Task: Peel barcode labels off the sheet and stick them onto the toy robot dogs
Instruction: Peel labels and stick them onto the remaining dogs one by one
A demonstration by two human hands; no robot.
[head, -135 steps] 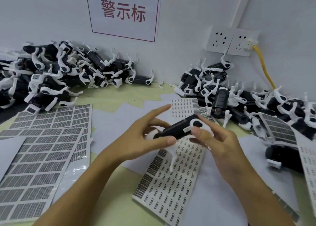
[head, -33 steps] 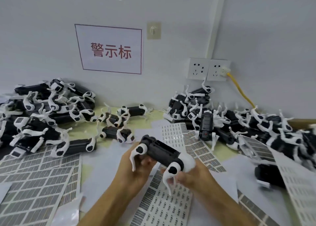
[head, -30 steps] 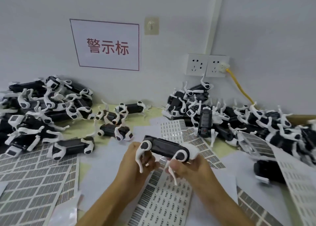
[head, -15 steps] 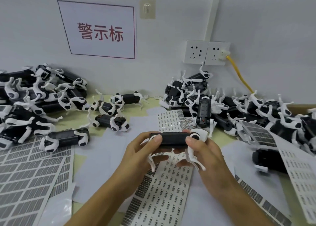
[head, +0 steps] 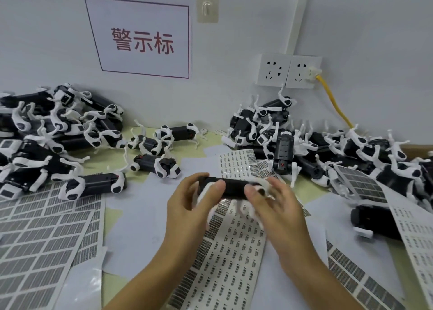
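left hand point(head: 187, 204) and right hand point(head: 274, 206) each curl around one end of a black toy dog point(head: 234, 188), lifting it above the label sheet point(head: 225, 263) beneath them, seemingly to expose a sticking face.

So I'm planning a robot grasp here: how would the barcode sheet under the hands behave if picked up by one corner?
Probably floppy: the barcode sheet is thin and lies flat on other papers. Likely light too, so a push might slide it over the smooth white paper rather than lift it. Its glossy backing could be slippery to pinch.
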